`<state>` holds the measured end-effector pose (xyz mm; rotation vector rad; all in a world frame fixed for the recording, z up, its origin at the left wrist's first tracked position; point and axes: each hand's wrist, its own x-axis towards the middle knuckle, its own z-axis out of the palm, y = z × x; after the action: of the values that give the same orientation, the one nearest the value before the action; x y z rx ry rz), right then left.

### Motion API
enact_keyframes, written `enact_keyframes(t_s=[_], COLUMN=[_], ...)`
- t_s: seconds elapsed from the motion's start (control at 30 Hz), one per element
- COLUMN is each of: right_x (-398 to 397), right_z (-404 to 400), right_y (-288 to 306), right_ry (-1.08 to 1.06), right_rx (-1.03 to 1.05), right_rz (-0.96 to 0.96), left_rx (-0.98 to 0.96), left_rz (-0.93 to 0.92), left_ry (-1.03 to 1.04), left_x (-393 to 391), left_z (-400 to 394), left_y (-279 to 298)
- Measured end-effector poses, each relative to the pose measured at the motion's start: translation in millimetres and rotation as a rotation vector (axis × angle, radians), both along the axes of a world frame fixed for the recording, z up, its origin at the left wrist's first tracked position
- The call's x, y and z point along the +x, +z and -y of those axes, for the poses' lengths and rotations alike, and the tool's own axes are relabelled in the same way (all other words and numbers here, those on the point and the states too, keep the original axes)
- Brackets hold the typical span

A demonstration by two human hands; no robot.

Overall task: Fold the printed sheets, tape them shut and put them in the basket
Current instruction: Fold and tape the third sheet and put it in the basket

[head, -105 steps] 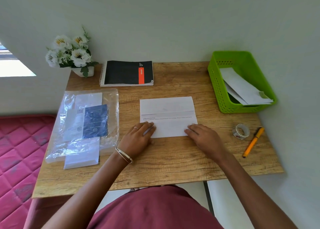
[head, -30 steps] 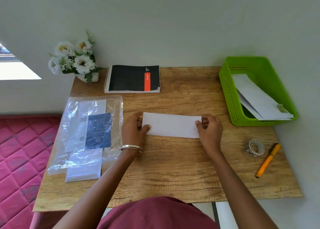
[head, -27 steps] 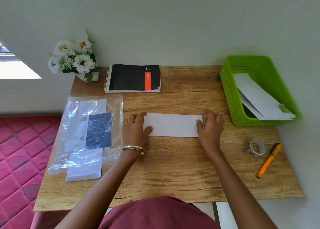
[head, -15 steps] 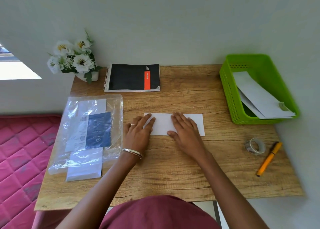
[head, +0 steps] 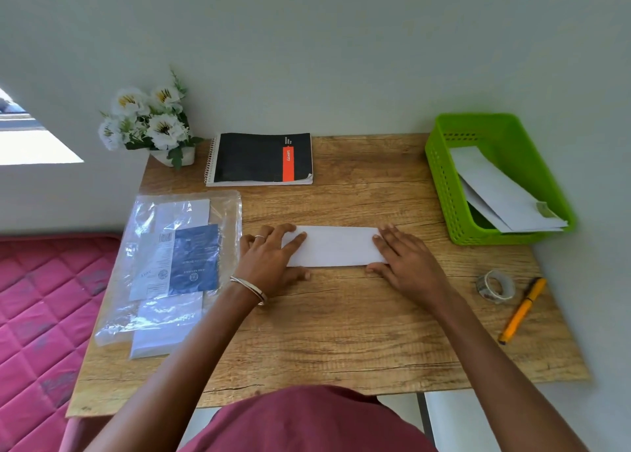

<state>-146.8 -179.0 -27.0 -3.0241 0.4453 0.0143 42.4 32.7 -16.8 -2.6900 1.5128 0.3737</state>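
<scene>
A white sheet folded into a narrow strip lies flat in the middle of the wooden table. My left hand lies flat on its left end, fingers spread. My right hand presses flat on its right end. A green basket at the right back holds folded white sheets, one with a bit of tape on it. A roll of clear tape sits right of my right hand. A clear plastic bag with printed sheets lies at the left.
An orange pen lies beside the tape near the table's right edge. A black spiral notebook and a pot of white flowers stand at the back by the wall. A pink mattress is left of the table.
The sheet went from a half-folded page to a narrow strip. My right hand slid from the strip's middle out to its right end; my left hand stays on the left end.
</scene>
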Motion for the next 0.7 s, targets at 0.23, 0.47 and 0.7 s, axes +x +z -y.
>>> enact_keyframes(t_s=[0.23, 0.47, 0.7], right_x=[-9, -19, -14], right_z=[7, -1, -11], right_y=[-3, 1, 10], right_ry=[0.043, -0.307, -0.682], right_rx=[0.031, 0.553, 0.961], right_rz=[0.244, 0.556, 0.614], left_rx=[-0.245, -0.714, -0.771], left_rz=[-0.137, -0.663, -0.736], left_ry=[0.135, 0.61, 0.791], left_x=[5, -13, -38], left_z=[0, 1, 3], left_y=[5, 12, 0])
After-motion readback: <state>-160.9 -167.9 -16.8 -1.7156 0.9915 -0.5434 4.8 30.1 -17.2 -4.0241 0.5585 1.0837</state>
